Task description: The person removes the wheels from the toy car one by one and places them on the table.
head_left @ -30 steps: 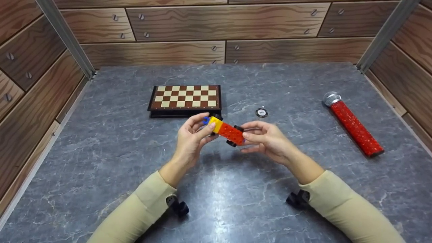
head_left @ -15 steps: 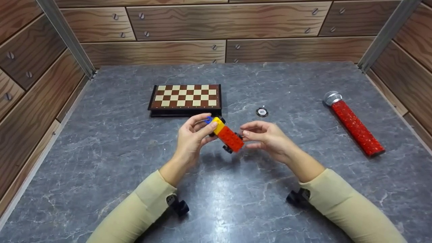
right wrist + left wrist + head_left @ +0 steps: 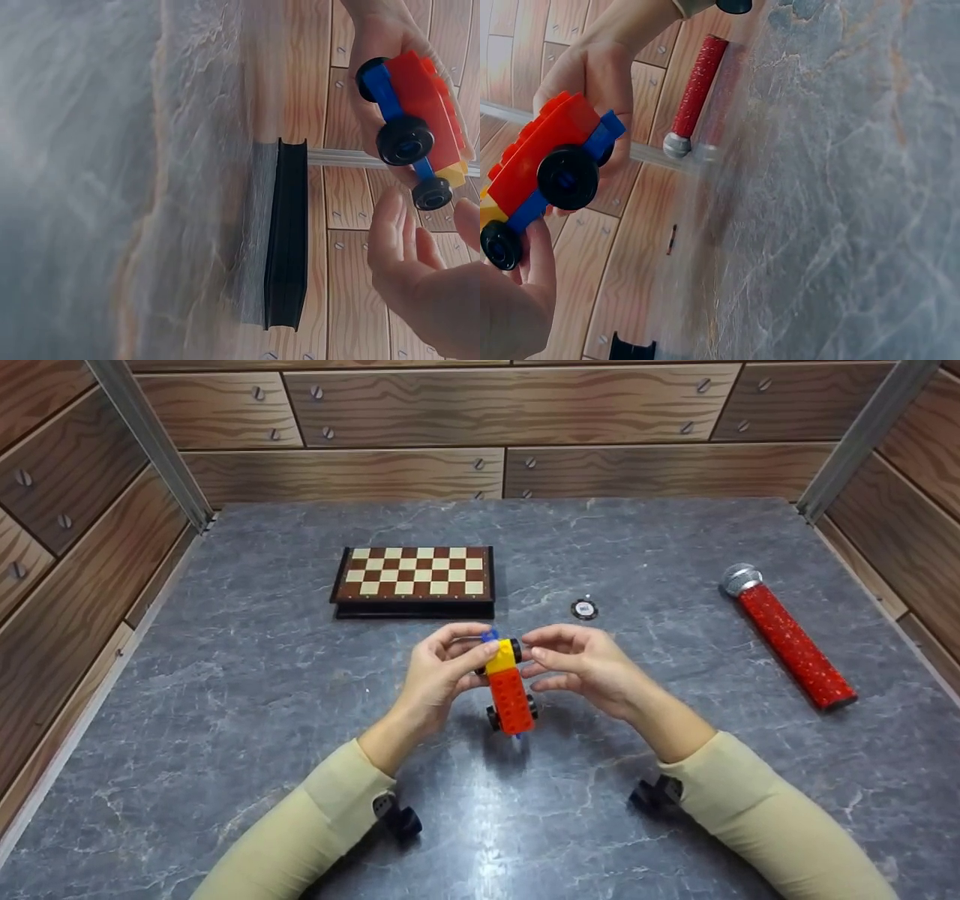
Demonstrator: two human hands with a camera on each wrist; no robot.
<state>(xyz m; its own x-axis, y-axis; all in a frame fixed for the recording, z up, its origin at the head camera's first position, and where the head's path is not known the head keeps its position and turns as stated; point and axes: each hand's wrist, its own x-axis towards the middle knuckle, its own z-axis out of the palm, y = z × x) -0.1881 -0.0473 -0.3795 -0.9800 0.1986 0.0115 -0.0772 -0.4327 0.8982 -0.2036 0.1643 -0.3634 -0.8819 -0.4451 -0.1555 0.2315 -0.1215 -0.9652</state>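
A toy car (image 3: 511, 697) of red and yellow building blocks on a blue base with black wheels is held above the table. My left hand (image 3: 439, 671) pinches its yellow end, the thumb on top and the fingers at the side and below. Beside the car's yellow end is my right hand (image 3: 589, 664), its fingers loosely bent and apart from the car in the right wrist view. The left wrist view shows the car's red blocks (image 3: 544, 150) and blue base from the side.
A folded chessboard box (image 3: 412, 577) lies behind the hands. To its right is a poker chip (image 3: 584, 609). A red glittery microphone (image 3: 795, 641) with a silver head lies at the right. Wood-patterned walls (image 3: 495, 412) enclose the marbled grey table (image 3: 247, 660).
The toy car has swung round, its red end turning from the right hand toward the person. The right hand has let go of that end. The left hand has shifted slightly right, keeping its hold.
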